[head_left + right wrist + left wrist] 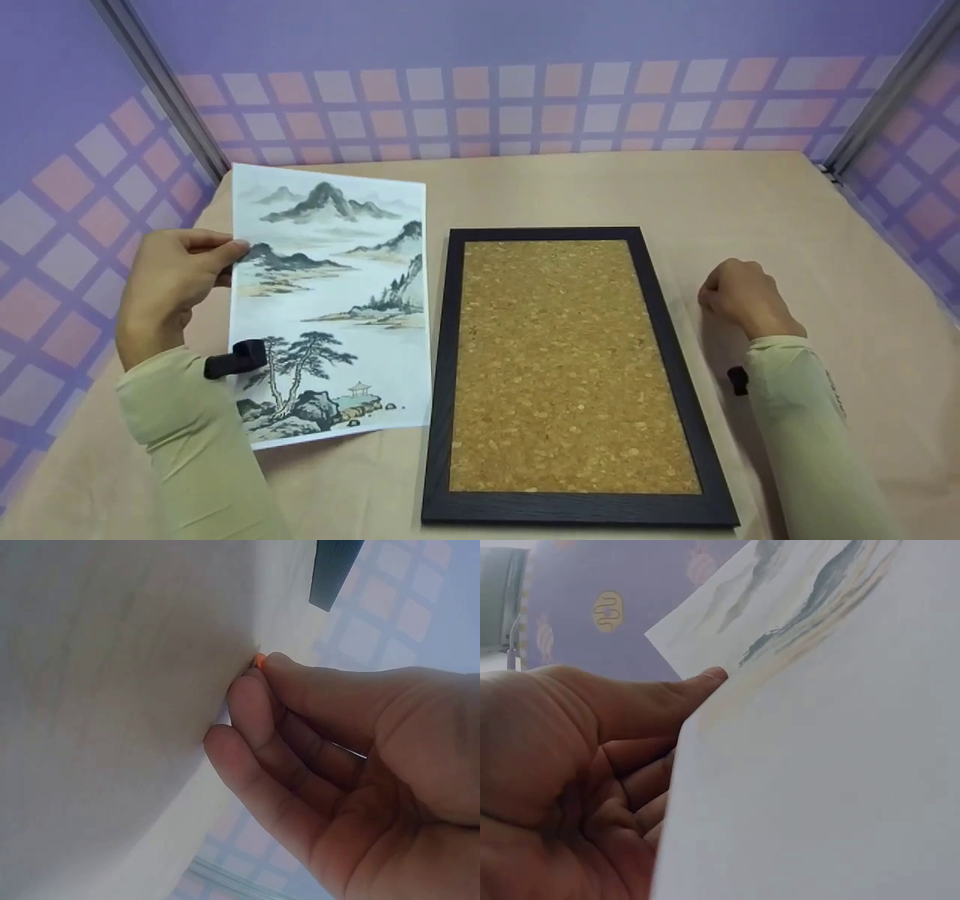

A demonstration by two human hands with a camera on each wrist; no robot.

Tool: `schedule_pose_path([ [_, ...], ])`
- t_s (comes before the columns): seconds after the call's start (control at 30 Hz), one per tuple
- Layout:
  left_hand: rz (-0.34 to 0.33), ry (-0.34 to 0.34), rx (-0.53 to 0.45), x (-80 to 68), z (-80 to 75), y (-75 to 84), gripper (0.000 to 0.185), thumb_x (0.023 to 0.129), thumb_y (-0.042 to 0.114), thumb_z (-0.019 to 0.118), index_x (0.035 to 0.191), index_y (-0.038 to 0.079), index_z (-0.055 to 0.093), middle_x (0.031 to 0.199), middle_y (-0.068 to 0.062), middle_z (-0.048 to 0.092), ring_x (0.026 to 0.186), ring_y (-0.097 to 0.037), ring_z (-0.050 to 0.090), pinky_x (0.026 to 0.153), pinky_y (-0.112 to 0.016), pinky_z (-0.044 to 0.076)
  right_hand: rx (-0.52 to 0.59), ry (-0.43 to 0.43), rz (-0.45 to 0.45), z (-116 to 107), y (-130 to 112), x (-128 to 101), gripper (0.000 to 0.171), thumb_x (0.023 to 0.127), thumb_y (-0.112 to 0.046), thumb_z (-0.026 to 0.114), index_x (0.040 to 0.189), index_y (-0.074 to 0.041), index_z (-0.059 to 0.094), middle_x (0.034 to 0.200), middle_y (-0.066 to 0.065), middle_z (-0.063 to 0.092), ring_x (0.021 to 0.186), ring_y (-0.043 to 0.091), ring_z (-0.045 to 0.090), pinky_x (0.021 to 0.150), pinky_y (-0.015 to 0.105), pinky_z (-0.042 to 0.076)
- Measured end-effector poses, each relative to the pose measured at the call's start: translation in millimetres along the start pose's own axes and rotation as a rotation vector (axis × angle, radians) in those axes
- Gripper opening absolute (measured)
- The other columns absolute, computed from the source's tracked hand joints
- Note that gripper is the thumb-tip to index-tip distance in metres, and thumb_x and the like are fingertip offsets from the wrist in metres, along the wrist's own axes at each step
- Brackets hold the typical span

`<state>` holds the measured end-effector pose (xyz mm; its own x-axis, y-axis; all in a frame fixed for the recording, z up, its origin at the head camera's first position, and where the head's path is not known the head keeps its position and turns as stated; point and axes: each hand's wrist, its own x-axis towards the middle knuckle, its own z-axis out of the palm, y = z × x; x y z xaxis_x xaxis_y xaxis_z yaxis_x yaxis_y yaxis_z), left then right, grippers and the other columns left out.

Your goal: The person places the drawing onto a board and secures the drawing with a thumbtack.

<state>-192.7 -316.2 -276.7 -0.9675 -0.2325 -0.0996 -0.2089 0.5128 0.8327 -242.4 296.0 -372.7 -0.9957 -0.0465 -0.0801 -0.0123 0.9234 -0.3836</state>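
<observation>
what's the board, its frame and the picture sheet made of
Board: looks like cork, matte, with a speckled tan grain. Frame: black, with faint grain lines, probably wood or a wood-look composite; hard to tell which. Sheet: thin white paper printed with an ink landscape, held up by its edge in the left hand.

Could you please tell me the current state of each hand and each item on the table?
Landscape print: lifted, pinched at its left edge.
Left hand: pinching the print.
Cork board: flat on the table, bare.
Right hand: fingers curled, fingertips pinching something small and orange.
</observation>
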Motion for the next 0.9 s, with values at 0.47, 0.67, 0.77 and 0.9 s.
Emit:
schedule_pose_path([
  [0.47, 0.086, 0.137, -0.622, -18.9, -13.2, 15.3, 0.007, 0.088, 0.007, 0.080, 0.086, 0.014, 0.078, 0.079, 0.005, 0.077, 0.064, -0.008, 0.069, 0.063, -0.017, 0.057, 0.029, -0.009, -0.042, -2, -1, -4, 0.035, 0.082, 0.009, 0.050, 0.053, -0.010, 0.053, 0.048, -0.006, 0.034, 0.049, 0.013, 0.029, 0.049, 0.030, 0.025],
  [0.67, 0.092, 0.248, -0.702, -19.1, -13.0, 20.4, 0.005, 0.085, 0.007, 0.082, 0.086, 0.011, 0.079, 0.080, 0.003, 0.077, 0.068, -0.009, 0.070, 0.063, -0.018, 0.057, 0.029, 0.015, -0.046, -3, 0, -3, 0.029, 0.087, 0.007, 0.055, 0.063, 0.000, 0.069, 0.055, 0.009, 0.058, 0.050, 0.014, 0.036, 0.049, 0.030, 0.030],
  [0.77, 0.091, 0.263, -0.746, -17.0, -10.1, 21.7, 0.005, 0.084, 0.006, 0.083, 0.086, 0.009, 0.079, 0.080, 0.001, 0.077, 0.068, -0.010, 0.071, 0.064, -0.019, 0.058, 0.030, 0.047, -0.047, -6, -3, -5, 0.023, 0.092, 0.003, 0.057, 0.081, 0.007, 0.076, 0.078, 0.024, 0.072, 0.052, 0.017, 0.045, 0.051, 0.031, 0.034],
  [0.9, 0.107, 0.215, -0.809, -8.2, 4.0, 26.7, 0.006, 0.085, 0.003, 0.081, 0.083, 0.008, 0.079, 0.076, -0.001, 0.077, 0.061, -0.011, 0.071, 0.062, -0.021, 0.059, 0.039, 0.081, -0.057, -12, -7, -9, 0.025, 0.097, 0.000, 0.055, 0.100, 0.012, 0.075, 0.095, 0.032, 0.072, 0.058, 0.024, 0.058, 0.054, 0.035, 0.044],
])
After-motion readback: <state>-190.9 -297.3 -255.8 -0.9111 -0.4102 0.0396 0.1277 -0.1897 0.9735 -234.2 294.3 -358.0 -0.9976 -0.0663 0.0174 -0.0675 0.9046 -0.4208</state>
